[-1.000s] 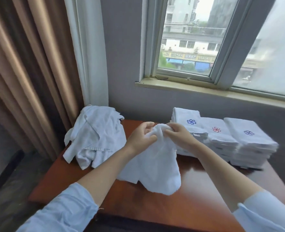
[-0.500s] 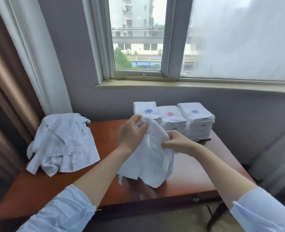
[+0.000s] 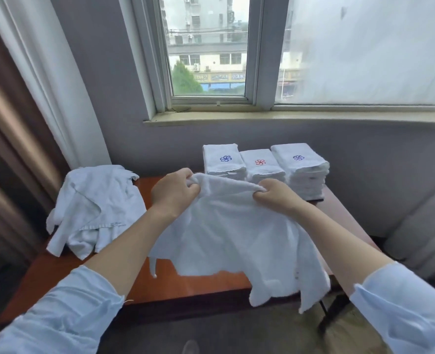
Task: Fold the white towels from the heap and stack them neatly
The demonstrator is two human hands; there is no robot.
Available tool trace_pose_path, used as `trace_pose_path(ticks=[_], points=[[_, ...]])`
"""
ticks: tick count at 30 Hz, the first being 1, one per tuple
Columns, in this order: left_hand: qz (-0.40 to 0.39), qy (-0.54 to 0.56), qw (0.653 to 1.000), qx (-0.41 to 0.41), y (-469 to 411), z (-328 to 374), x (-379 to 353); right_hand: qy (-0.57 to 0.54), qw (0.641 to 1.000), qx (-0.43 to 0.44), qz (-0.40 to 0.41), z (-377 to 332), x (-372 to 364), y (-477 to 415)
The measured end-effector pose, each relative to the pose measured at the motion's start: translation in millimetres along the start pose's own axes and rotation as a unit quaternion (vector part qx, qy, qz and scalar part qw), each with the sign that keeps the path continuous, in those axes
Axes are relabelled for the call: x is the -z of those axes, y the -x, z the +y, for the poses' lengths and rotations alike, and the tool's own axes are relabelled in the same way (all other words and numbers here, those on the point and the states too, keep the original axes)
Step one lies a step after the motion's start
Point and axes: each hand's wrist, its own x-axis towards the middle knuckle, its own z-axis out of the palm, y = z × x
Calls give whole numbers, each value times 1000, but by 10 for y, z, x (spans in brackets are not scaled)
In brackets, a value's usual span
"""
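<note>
**Table [image 3: 198,284] under window [image 3: 208,47]: towel [image 3: 236,231] held out for folding**

Along the table's far edge, against the wall, three stacks [image 3: 262,164] of folded towels are lined up side by side and touching. Each is topped by an embroidered flower (one red, between two blue). They are judged to be kept at the back so that the near part of the table is left free for folding. On the table's left end the heap [image 3: 96,208] lies crumpled, where it can easily be reached.

Above the table's middle, one towel is held up by its upper edge. The left hand [image 3: 174,192] is curled tightly round one bunched end of that edge. The right hand [image 3: 275,196] is curled round the same edge a little way along, with the cloth pinched under its fingers. Neither hand is open.

The stretch between the hands is drawn nearly taut, while the rest hangs down. Its lower part is draped on the table and past the near edge on the right. The cloth is probably gripped this way so that a straight edge can be found and the creases pulled out before any fold is made.

No fold is seen in the towel yet, so the step in hand is judged to be spreading. Much of the heap is left to be folded. Care would be called for so that the hanging corner is not dragged off the table.
</note>
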Motion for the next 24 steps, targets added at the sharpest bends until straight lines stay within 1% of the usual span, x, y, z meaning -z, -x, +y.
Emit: trace_pose_path(ticks=[3,6,9,11,12,14,16,19,21,24], points=[[-15,-58,998,-16,-80,-119,-129,124,992,-4,23,15,-135,-189],[-35,-110,993,-20,-166,-272,-337,165,986,6,36,71,-346,-421],[-95,-141,985,-3,-286,-503,-664,162,987,11,-3,247,-635,-705],[-148,-162,975,17,-340,-648,-958,207,977,8,-44,422,-846,-848],[-167,-178,970,13,-342,-704,-1117,225,972,3,-70,520,-948,-891],[-193,-179,964,-19,-297,-753,-1437,207,970,-22,-124,737,-1136,-907],[-247,-126,958,-71,-219,-729,-1757,180,971,-65,-142,971,-1268,-841],[-356,-47,919,-164,-94,-578,-2185,179,962,-150,-142,1297,-1380,-630],[-393,-26,894,-216,-17,-448,-2410,180,955,-189,-143,1476,-1419,-454],[-441,-44,853,-275,69,-282,-2685,173,955,-185,-153,1664,-1479,-227]])
